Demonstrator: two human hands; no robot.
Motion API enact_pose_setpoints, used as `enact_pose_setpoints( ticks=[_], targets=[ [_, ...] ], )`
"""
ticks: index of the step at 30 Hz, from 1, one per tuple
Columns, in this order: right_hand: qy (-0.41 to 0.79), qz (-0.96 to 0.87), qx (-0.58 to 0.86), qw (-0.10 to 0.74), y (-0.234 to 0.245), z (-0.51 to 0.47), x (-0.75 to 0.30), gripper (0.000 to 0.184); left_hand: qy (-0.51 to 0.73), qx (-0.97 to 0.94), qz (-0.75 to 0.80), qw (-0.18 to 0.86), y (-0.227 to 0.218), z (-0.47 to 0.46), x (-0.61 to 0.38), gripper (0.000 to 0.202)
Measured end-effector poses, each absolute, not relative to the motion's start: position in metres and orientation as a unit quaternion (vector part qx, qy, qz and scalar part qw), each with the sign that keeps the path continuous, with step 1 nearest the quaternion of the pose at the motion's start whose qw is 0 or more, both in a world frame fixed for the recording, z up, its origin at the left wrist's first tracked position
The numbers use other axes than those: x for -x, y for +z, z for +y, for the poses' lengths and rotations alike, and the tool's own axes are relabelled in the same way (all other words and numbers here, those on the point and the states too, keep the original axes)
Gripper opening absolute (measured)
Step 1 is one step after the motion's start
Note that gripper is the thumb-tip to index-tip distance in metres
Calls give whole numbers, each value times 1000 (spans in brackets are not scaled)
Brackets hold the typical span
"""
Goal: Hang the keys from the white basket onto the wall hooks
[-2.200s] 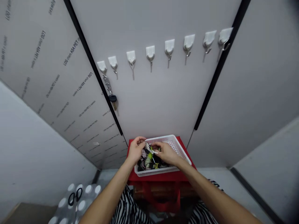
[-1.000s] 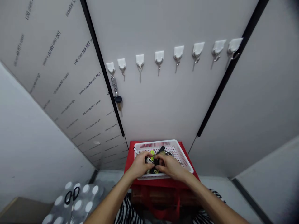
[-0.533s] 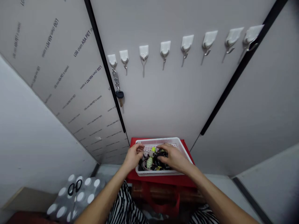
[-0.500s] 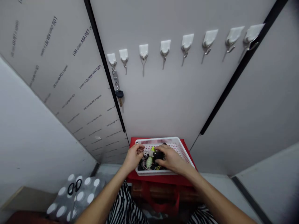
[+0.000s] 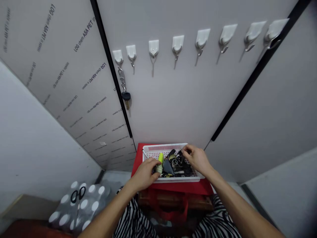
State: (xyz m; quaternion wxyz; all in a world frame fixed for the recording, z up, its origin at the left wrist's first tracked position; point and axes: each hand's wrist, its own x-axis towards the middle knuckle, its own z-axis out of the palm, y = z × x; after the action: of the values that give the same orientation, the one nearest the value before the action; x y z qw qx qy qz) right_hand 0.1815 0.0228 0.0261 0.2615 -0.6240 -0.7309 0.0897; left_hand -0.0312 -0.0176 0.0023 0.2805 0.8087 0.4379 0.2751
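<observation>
On a red surface in front of me, a white plastic basket holds a jumble of keys, rings and dark items. My left hand reaches over its left end, thumb and fingers curled around a pale green ridged trinket. Right behind that, a bright yellow-green piece stands up. My right hand is at the basket's back right corner, fingertips pinched close over dark items. What they hold, if anything, is too small to tell. Between the hands lie a metal key ring and a grey-blue flat piece.
White adhesive hooks run in a row across the panel ahead. From the leftmost one hangs a black-headed key on a metal clip. Black scissors lie on a plastic-wrapped pack at lower left. A red strap hangs below the basket.
My right hand has moved right to the basket's back right corner, uncovering the pile. The left hand has come down over the pale green trinket. The view has shifted slightly.
</observation>
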Motion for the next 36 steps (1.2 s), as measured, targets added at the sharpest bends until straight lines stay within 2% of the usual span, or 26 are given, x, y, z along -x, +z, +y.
enact_pose_setpoints(
  ticks=[5, 8, 13, 15, 17, 23, 26, 29, 32, 36],
  targets=[
    [54, -711, 649, 266, 23, 20, -186, 20, 252, -810, 451, 277, 2, -15, 27, 34],
    [43, -733, 624, 269, 23, 20, -176, 21, 251, -801, 476, 262, -1, -13, 23, 27],
    [100, -793, 582, 149, 15, 20, -144, 22, 272, -781, 510, 238, -6, -10, 16, 21],
    [107, -793, 583, 139, 12, 20, -136, 18, 288, -775, 511, 234, -7, -10, 17, 22],
    [151, -795, 562, 171, 10, 21, -135, 15, 301, -771, 510, 232, -7, -11, 19, 23],
    [366, -698, 495, 365, 30, 26, -145, 17, 353, -742, 488, 294, 0, -10, 18, 23],
    [458, -635, 446, 433, 49, 26, -146, 18, 432, -659, 468, 400, 10, -4, 13, 17],
    [533, -565, 401, 486, 62, 25, -141, 18, 482, -548, 423, 537, 22, 2, 9, 22],
    [566, -529, 359, 520, 65, 25, -132, 18, 457, -485, 375, 644, 33, 7, 6, 34],
    [512, -579, 376, 510, 63, 21, -120, 17, 545, -452, 368, 603, 46, 12, 1, 33]
  ],
)
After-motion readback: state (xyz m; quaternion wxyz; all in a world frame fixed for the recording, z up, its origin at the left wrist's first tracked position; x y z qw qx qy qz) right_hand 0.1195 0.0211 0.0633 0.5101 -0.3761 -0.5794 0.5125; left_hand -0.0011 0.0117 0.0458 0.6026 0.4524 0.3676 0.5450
